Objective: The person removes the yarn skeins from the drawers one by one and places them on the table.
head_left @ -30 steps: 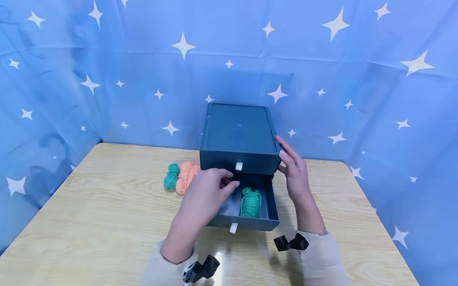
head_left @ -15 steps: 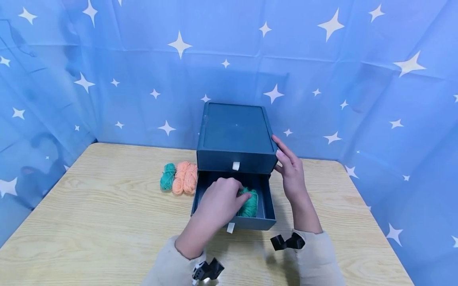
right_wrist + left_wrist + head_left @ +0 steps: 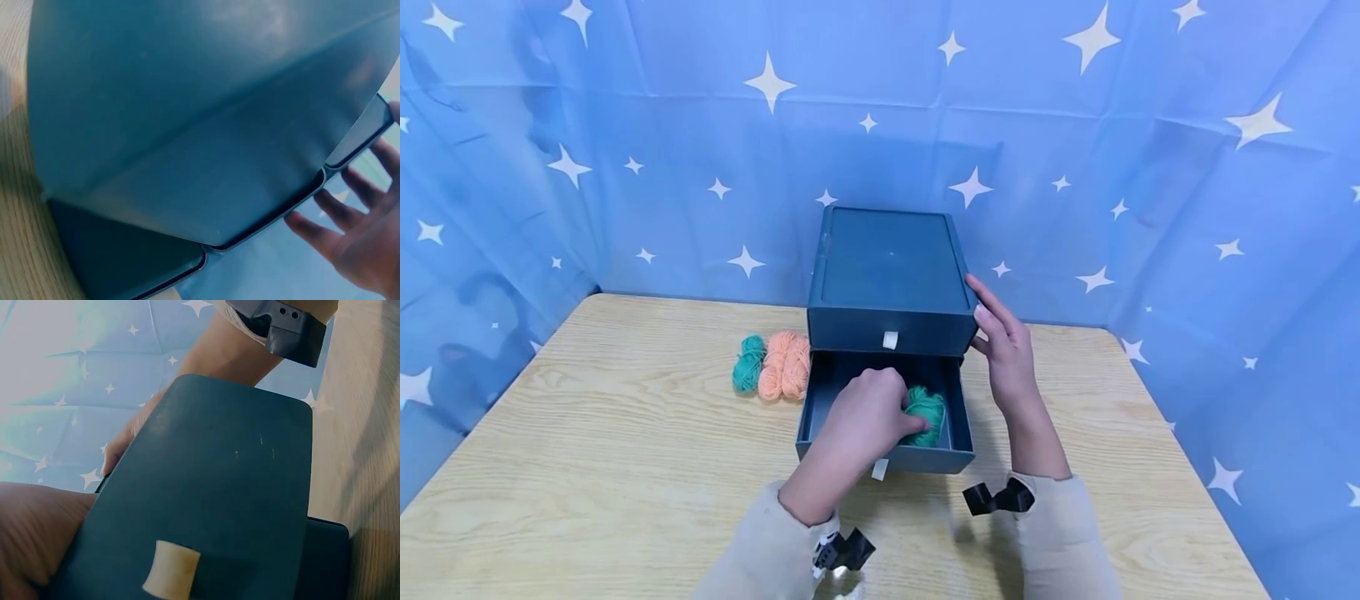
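A dark blue two-drawer box [image 3: 891,260] stands on the table with its lower drawer [image 3: 960,417] pulled out. Inside that drawer lies a green ball of yarn [image 3: 927,410]. My left hand [image 3: 867,417] reaches into the drawer and grips the yarn, thumb at its near side; the other fingertips are hidden. My right hand [image 3: 1009,358] steadies the box's right side. In the right wrist view, the fingers of the right hand [image 3: 369,219] are spread and touch the box's edge. The left wrist view shows a drawer front with a white pull tab [image 3: 172,570].
Left of the box, a teal ball of yarn [image 3: 748,364] and peach yarn [image 3: 784,367] lie side by side on the wooden table [image 3: 625,450]. A blue curtain with white stars [image 3: 700,133] hangs behind the table. The upper drawer is closed, with its own white tab [image 3: 891,340].
My left hand has moved right and down into the open lower drawer and taken hold of the green yarn, tilting it slightly. My right hand stays on the box's side.
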A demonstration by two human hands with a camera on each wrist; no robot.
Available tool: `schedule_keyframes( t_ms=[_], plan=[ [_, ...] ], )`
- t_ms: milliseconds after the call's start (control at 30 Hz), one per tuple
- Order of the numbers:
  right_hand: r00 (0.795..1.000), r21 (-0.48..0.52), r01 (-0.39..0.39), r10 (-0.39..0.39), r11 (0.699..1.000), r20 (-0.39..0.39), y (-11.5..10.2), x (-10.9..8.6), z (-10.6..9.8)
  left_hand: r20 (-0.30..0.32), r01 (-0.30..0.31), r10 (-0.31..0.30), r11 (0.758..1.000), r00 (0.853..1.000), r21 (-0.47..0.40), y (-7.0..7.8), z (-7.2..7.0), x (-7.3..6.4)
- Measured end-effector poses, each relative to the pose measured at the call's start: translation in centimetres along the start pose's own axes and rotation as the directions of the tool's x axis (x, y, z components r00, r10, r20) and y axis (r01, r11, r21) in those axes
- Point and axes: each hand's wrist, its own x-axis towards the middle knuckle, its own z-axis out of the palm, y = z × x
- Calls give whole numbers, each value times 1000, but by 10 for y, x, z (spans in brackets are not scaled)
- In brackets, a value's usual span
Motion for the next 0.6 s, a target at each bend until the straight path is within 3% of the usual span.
schedule_keyframes(
  t_ms=[333,600],
  plan=[
    [1000,3,8,-8,1000,2,0,0,0,-7,-30,31,999,1000,20,-2,-1,0],
    [1000,-12,-8,8,1000,0,1,0,-1,-95,-80,86,994,992,68,-4,-14,-5]
  ],
)
